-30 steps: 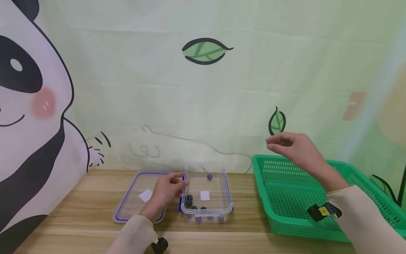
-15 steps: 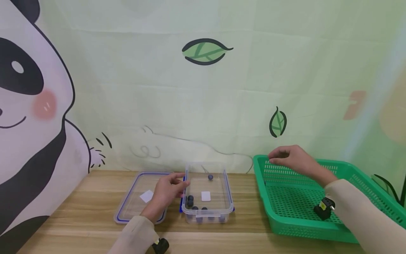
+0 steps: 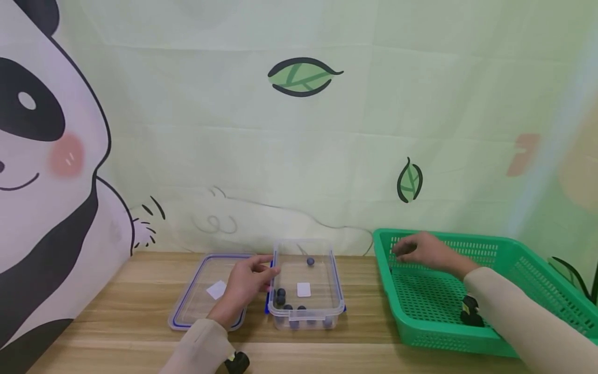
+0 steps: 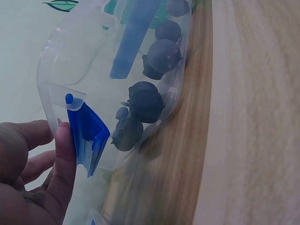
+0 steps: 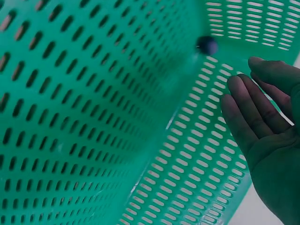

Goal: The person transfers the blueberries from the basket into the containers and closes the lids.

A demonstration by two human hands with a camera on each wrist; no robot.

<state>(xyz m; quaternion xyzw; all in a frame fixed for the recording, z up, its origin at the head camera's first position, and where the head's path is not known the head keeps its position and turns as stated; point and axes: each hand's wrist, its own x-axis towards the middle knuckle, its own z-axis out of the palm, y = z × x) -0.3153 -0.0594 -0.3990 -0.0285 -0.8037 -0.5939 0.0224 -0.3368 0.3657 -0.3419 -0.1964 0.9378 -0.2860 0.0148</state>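
The clear plastic rectangular container (image 3: pixel 306 283) with blue side clips stands on the wooden table (image 3: pixel 117 322) and serves as the landmark. The left hand (image 3: pixel 245 284) rests against its left wall, fingers and thumb lightly curled at the blue clip (image 4: pixel 86 133). Several dark blue round berries (image 4: pixel 145 101) lie inside (most toward the near wall). Its flat clear lid (image 3: pixel 205 291) with a blue rim lies just left of it. Right of the container sits a green perforated plastic basket (image 3: pixel 420 322); the right hand (image 3: pixel 422 249) hovers inside with relaxed, empty fingers, near one small dark berry (image 5: pixel 206 45).
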